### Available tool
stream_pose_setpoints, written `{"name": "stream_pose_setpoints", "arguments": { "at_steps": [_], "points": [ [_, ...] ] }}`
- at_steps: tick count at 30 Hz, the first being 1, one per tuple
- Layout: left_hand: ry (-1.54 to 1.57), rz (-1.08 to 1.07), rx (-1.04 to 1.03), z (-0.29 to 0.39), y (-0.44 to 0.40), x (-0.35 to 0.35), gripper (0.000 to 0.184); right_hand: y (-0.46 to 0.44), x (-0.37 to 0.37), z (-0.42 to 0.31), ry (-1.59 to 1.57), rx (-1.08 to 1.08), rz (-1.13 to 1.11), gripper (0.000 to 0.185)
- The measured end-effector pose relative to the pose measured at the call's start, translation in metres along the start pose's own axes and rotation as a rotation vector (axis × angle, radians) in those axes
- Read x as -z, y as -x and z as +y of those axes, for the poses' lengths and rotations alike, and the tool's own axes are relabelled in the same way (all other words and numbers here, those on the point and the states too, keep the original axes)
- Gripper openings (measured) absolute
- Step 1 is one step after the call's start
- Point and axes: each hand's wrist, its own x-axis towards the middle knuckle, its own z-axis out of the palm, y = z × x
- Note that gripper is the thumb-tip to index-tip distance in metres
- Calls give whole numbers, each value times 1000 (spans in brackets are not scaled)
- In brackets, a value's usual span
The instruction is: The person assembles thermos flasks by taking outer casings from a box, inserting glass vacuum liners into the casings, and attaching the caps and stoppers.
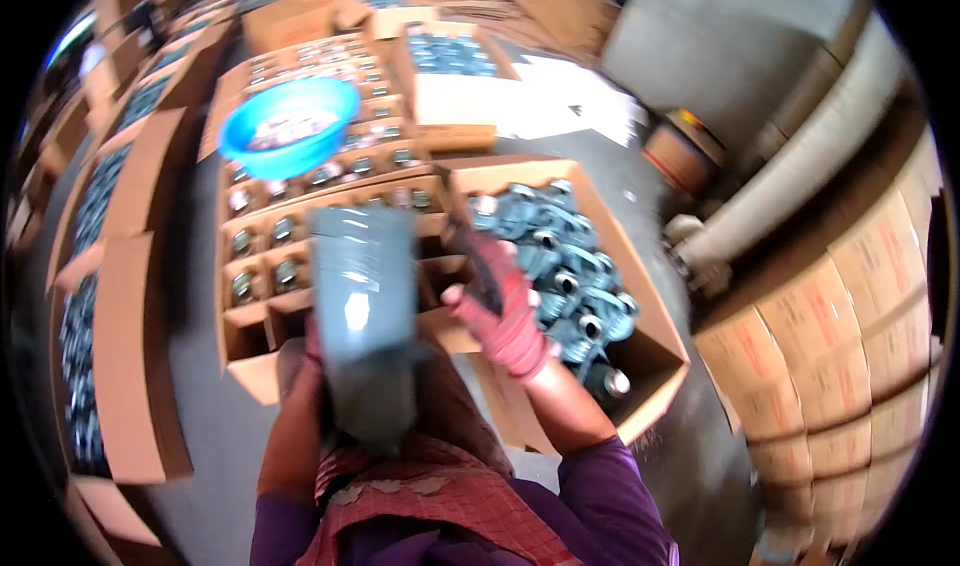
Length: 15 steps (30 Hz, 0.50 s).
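Note:
A large, shiny blue-grey bottle (362, 306), smeared by motion, is held up in front of my body. My left hand (313, 351), mostly hidden at its left side, grips it. My right hand (500, 311), in a red and dark work glove, has its fingers apart and holds nothing. It hovers over the border between a divided carton (250, 366) and an open carton (660, 366). Several blue-grey bottles (565, 286) lie heaped in the open carton. Capped or necked bottles (285, 271) stand in cells of the divided one.
A blue basin (340, 101) holding small pale pieces rests on filled cartons behind. Another carton of bottles (450, 56) stands farther back. Open cartons (140, 366) line the left side. Stacked sealed boxes (830, 316) rise on the right, near a thick pale pipe (800, 176).

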Motion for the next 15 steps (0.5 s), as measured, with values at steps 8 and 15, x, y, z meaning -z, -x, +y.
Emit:
{"name": "stream_pose_setpoints", "arguments": {
  "at_steps": [8, 15],
  "points": [
    [-4, 98, -239, 46, 14, 0, 62, -65, -99, -8, -96, -104, -418, 39],
    [-20, 153, -446, 142, 13, -4, 91, -88, -152, 39, -394, 216, -568, 57]
  ]
}}
